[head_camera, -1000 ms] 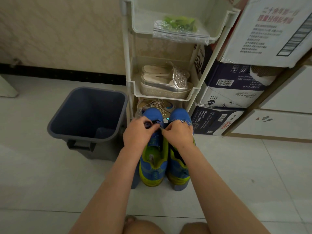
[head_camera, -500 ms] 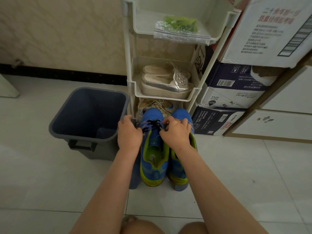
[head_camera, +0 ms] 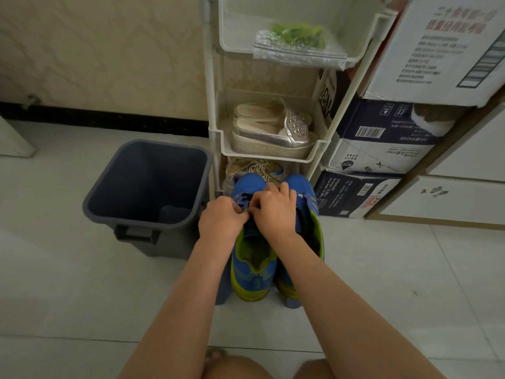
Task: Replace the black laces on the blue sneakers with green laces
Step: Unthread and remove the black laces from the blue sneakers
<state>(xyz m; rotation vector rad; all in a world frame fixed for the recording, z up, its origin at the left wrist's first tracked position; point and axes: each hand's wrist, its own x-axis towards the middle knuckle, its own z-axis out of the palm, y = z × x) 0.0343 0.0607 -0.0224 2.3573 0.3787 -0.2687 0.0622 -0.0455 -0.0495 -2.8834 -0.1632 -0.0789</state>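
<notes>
Unlacing stage: the sneakers point(head_camera: 252, 272) stand on the floor point(head_camera: 82, 296) at the rack's point(head_camera: 210, 105) foot. Left hand point(head_camera: 222, 217) and right hand point(head_camera: 274, 212) curl over one shoe's black lace point(head_camera: 247, 197), apparently pinching it, fingertips hidden. Next, draw it out of the eyelets. Green laces point(head_camera: 297, 34) lie bagged at the top shelf's front edge.

On my feed the pale tiled floor point(head_camera: 82, 283) carries a grey bin point(head_camera: 142, 181), standing just left of a white rack point(head_camera: 209, 77), with cardboard boxes point(head_camera: 382, 157) stacked on the rack's right. The blue sneakers point(head_camera: 252, 277) sit side by side before it, toes toward the rack. Its top tray holds a clear bag point(head_camera: 297, 54) of green laces point(head_camera: 297, 34), the middle tray holds silver shoes point(head_camera: 270, 135), and the lowest holds a beige pair point(head_camera: 257, 169).
</notes>
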